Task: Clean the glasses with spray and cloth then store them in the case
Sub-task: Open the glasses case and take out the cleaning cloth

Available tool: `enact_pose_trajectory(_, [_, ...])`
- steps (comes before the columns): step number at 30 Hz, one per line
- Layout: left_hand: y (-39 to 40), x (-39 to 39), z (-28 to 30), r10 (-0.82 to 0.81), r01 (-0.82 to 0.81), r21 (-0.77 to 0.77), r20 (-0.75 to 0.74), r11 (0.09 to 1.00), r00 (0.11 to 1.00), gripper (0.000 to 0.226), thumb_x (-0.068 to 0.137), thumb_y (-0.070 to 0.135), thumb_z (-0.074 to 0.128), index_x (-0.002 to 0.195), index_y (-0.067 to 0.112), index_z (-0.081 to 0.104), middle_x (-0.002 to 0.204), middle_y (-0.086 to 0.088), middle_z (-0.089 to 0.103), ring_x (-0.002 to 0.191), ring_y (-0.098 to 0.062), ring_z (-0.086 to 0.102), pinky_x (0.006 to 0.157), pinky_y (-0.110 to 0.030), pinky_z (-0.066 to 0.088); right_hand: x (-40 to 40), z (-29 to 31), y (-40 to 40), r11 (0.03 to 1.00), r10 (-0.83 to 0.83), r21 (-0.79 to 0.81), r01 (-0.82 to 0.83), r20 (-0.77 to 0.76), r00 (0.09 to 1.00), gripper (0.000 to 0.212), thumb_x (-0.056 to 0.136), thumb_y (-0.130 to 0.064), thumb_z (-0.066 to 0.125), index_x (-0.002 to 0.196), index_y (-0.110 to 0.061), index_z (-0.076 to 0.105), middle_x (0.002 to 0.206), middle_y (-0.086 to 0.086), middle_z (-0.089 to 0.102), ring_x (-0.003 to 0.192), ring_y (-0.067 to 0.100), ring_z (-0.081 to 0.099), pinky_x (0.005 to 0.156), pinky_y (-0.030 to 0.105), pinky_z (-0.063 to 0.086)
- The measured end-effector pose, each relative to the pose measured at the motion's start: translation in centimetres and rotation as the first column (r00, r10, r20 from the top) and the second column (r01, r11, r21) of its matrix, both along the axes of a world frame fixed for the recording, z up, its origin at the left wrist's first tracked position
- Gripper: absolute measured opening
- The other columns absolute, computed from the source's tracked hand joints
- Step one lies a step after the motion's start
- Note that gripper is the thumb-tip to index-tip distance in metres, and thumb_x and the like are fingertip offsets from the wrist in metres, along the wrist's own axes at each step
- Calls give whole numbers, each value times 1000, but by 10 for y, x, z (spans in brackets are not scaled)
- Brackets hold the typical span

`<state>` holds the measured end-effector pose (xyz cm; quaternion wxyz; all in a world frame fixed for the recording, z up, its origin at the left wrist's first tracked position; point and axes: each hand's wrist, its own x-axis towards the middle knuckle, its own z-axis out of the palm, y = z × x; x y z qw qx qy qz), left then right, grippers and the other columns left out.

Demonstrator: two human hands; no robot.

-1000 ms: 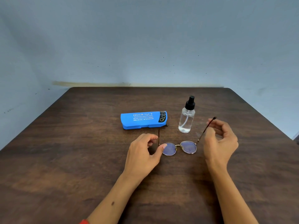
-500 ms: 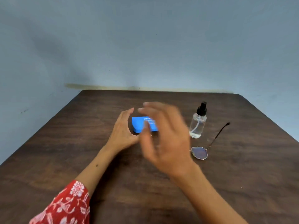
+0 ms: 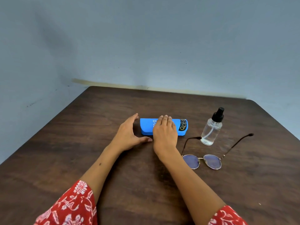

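I see my right hand lying flat, fingers straight, on the closed blue plastic glasses case; my left hand sits open at its left end. The round gold-rimmed glasses lie unfolded on the dark wooden surface, near the clear spray bottle.

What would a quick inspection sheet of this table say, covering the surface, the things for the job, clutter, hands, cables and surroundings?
Surface: dark wooden table, rounded far corners.
Job's things: blue case shut, lying flat; spray bottle upright with black cap, to its right; glasses unfolded on the table, arms pointing away, one arm tip touching or just in front of the bottle. No cloth in view.
Clutter: nothing seen.
Hands: left hand open beside the case's left end; right hand laid flat over the case top.
Cables: nothing seen.
Surroundings: plain blue-grey wall behind; red floral sleeves.
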<state>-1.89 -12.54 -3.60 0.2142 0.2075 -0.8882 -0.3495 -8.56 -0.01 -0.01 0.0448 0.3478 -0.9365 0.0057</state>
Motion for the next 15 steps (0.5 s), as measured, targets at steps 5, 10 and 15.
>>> enact_pose_trajectory(5, [-18, 12, 5, 13, -11, 49, -44, 999, 999, 89, 53, 31, 90, 131, 16, 49, 125, 2, 58, 109, -9, 56, 88, -15, 41, 15, 3, -17, 990, 133, -41, -136, -85, 988, 63, 88, -16, 59, 139, 5, 28, 137, 21, 40, 129, 34, 37, 103, 37, 35])
enact_pose_trajectory(10, [-31, 28, 7, 41, -35, 105, -63, 994, 997, 71, 46, 31, 91, 110, 26, 59, 103, 14, 61, 92, 2, 57, 71, -10, 42, 25, 10, -33, 970, 243, 37, -240, -155, 958, 51, 84, -24, 67, 124, 0, 46, 117, 14, 50, 104, 28, 54, 81, 33, 43])
enact_pose_trajectory(15, [-31, 30, 6, 38, -30, 110, -66, 993, 997, 71, 50, 28, 90, 112, 24, 57, 107, 10, 58, 95, -5, 56, 76, -17, 46, 22, 9, -36, 960, 279, 51, -275, -191, 941, 51, 82, -29, 69, 119, -1, 48, 114, 15, 55, 102, 28, 57, 80, 33, 45])
